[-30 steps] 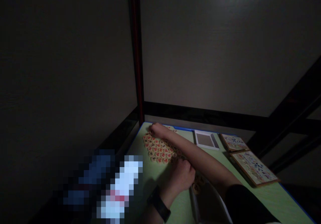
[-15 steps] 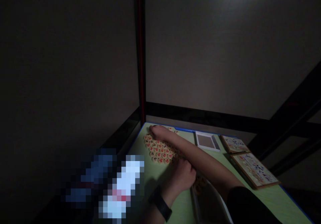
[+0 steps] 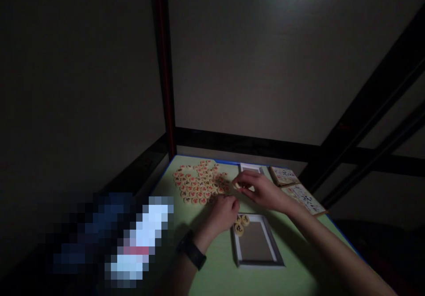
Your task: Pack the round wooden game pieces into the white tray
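Several round wooden xiangqi pieces (image 3: 194,183) with red or black characters lie face up in a cluster on the green table. My right hand (image 3: 264,191) pinches a single xiangqi piece (image 3: 236,185) just right of the cluster. Curled closed, my left hand (image 3: 224,214) rests between the cluster's near edge and the open shallow box (image 3: 280,260); its fingertips are turned away, so I cannot see what they hold. In the box's far left corner lie three visible pieces (image 3: 239,229) with black characters.
At the back edge is a second shallow white box (image 3: 244,167), partly covered by my right hand. Two printed cases (image 3: 303,198) lie along the table's right side. Dark walls meet at a post (image 3: 164,66) behind the table. A blurred-out patch (image 3: 142,238) is at left.
My right hand has drawn back from the far left of the cluster to its right side, with a piece in its fingers. The view has shifted, and the near box now shows fully.
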`<state>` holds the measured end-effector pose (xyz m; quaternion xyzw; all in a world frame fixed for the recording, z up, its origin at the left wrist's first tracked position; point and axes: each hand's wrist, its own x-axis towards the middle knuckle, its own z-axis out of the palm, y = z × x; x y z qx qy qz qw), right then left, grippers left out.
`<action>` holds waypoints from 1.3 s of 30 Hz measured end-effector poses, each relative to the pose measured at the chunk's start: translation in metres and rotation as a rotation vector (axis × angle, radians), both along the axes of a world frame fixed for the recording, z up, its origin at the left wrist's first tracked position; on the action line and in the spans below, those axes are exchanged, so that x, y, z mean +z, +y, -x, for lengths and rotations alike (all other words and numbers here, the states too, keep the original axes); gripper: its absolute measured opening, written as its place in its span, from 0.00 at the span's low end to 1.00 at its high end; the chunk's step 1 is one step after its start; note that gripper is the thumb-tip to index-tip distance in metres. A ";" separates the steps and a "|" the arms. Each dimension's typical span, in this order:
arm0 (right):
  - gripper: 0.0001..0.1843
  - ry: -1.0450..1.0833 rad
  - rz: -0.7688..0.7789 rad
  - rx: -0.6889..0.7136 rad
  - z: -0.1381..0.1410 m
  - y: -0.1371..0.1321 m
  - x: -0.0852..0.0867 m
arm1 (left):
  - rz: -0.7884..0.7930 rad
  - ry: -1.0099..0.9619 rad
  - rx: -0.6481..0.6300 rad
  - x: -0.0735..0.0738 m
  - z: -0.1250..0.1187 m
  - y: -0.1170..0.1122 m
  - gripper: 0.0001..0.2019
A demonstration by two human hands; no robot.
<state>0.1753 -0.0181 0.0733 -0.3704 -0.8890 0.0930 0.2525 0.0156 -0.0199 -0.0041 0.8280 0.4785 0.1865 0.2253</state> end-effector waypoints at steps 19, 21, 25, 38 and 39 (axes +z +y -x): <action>0.16 -0.172 0.252 -0.315 -0.014 -0.094 -0.057 | -0.088 0.063 -0.021 -0.004 0.002 -0.001 0.16; 0.15 -0.175 0.297 -0.367 -0.015 -0.094 -0.053 | -0.085 0.064 -0.018 -0.004 0.001 0.000 0.16; 0.13 -0.247 0.339 -0.380 -0.012 -0.095 -0.052 | -0.088 0.098 -0.020 -0.003 0.001 -0.001 0.16; 0.12 -0.144 0.321 -0.319 -0.010 -0.094 -0.061 | -0.105 0.058 -0.034 -0.006 0.001 0.000 0.16; 0.12 -0.136 0.326 -0.318 -0.010 -0.094 -0.061 | -0.106 0.056 -0.033 -0.007 0.001 0.000 0.16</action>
